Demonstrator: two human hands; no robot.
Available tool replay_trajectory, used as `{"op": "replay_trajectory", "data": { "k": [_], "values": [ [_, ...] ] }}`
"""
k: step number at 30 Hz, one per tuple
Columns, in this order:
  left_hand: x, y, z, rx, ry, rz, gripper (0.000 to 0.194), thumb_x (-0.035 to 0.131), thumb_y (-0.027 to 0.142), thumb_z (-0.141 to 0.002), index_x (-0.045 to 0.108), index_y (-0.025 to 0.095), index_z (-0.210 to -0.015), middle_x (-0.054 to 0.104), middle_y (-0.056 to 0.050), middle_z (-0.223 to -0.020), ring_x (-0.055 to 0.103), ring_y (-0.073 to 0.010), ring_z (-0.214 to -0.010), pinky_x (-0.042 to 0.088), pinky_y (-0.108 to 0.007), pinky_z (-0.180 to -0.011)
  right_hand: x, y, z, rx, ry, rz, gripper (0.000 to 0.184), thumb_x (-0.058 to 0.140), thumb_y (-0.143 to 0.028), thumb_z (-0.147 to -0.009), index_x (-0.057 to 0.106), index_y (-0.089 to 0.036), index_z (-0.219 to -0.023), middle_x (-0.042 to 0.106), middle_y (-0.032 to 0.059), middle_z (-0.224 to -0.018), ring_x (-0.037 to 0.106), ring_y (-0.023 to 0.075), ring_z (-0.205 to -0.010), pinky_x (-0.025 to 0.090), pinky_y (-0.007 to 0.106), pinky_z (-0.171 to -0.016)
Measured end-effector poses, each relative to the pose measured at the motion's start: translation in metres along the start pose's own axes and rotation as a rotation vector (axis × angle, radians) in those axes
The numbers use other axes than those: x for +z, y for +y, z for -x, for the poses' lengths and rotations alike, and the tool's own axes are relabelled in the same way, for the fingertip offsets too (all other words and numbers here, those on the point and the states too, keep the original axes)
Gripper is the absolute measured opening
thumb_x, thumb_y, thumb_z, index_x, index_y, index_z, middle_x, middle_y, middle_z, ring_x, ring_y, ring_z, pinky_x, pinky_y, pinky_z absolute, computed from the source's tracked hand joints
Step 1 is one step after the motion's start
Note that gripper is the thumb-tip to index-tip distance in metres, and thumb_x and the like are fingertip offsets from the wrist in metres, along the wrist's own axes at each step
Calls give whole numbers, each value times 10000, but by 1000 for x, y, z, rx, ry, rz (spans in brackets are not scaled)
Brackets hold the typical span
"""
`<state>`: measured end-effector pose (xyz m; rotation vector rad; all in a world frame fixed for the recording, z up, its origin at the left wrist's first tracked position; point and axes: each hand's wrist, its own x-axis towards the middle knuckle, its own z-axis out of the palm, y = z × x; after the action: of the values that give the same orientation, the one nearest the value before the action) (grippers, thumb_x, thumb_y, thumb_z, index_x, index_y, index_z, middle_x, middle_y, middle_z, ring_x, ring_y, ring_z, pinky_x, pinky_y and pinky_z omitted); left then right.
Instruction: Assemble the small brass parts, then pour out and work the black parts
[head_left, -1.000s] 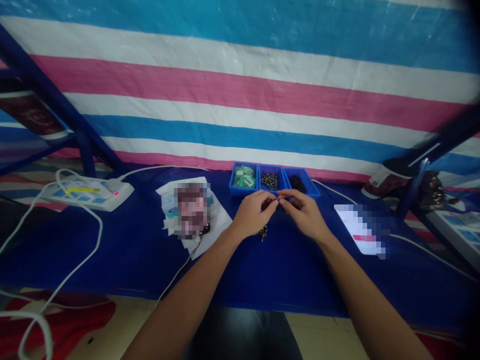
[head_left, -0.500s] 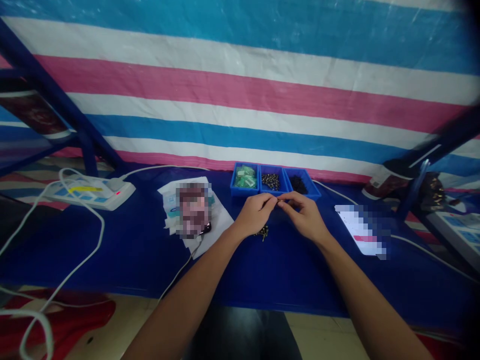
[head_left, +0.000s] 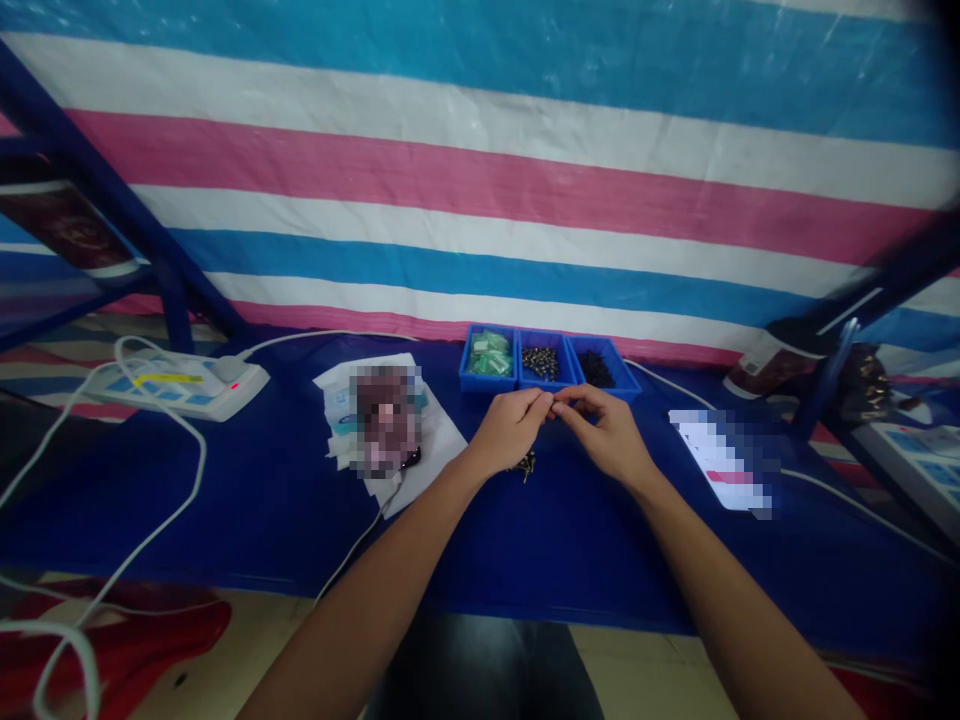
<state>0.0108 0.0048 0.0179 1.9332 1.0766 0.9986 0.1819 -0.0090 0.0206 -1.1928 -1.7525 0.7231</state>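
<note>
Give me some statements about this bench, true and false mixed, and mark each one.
The blue tray has three compartments. True.
The green packets lie in its right compartment. False: they lie in the left one.
A small heap of metal parts lies on the blue cloth below the hands. True.
The power strip shows no light. False: a red light is on.
The left hand and right hand are far apart. False: their fingertips meet in front of the tray.

Parts tray (head_left: 541, 387) (three compartments) stands behind loose screws (head_left: 526, 465).
</note>
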Motion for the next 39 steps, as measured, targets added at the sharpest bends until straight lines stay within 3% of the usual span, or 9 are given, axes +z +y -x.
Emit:
{"op": "replay_trajectory", "data": {
  "k": [4,7,12,16,19,24,26,33,39],
  "values": [
    [1,1,1,2,26,-25,440,355,409,-1003,638,173,-762,657,-23,-744,601,-149,-713,436,-269,-664,-1,-2,0,11,-43,-7,239,564,-417,-901,668,-202,-893,686,43,-830,574,172,-675,424,296,-618],
    [0,3,2,-23,77,-90,482,332,467,-1001,632,184,-751,643,-21,-721,590,-158,-702,423,-274,-655,-2,-1,0,50,-72,13,351,501,-482,-930,601,-200,-746,614,19,-696,532,162,-630,402,287,-593],
    [-3,-2,1,-93,204,-87,496,321,516,-991,663,191,-838,649,-21,-729,599,-163,-720,431,-274,-682,-1,3,-1,153,-214,-37,454,442,-544,-941,511,-202,-650,513,-11,-569,461,134,-535,367,269,-533],
    [-6,-9,-3,-163,313,-58,500,349,544,-975,670,190,-825,639,-24,-699,591,-159,-681,416,-267,-639,2,12,-6,194,-6,-198,301,520,-526,-901,526,-229,-952,558,-18,-698,506,128,-540,409,267,-541],
    [-8,-10,-4,-180,366,-82,479,377,537,-968,667,195,-801,634,-20,-691,570,-149,-651,401,-267,-623,3,18,-7,225,109,-222,352,566,-492,-875,447,-257,-1107,555,-29,-743,498,118,-514,393,260,-512],
    [-9,-12,-3,-182,394,-162,376,463,479,-941,641,203,-760,624,3,-665,546,-149,-635,369,-263,-605,5,13,0,98,-238,69,175,573,-386,-874,585,-224,-937,584,-15,-703,522,138,-592,377,268,-561],
    [-8,-14,-3,-191,393,-166,322,487,443,-930,642,207,-776,638,6,-685,559,-153,-650,371,-261,-608,5,12,3,61,-311,232,114,567,-320,-869,607,-226,-919,598,-19,-689,533,142,-596,358,272,-570],
    [-7,-19,-3,-216,347,-185,241,507,373,-907,644,217,-785,667,-1,-725,590,-173,-687,395,-279,-658,-4,22,4,73,-424,521,151,629,-309,-829,624,-240,-964,619,-13,-683,552,154,-614,303,265,-553],
    [-7,-17,-2,-213,329,-195,236,504,369,-904,640,218,-784,677,1,-745,601,-173,-716,395,-276,-674,-17,19,0,121,-382,373,180,474,-323,-932,615,-211,-928,634,-1,-723,563,147,-631,355,266,-588]
  ]
}}
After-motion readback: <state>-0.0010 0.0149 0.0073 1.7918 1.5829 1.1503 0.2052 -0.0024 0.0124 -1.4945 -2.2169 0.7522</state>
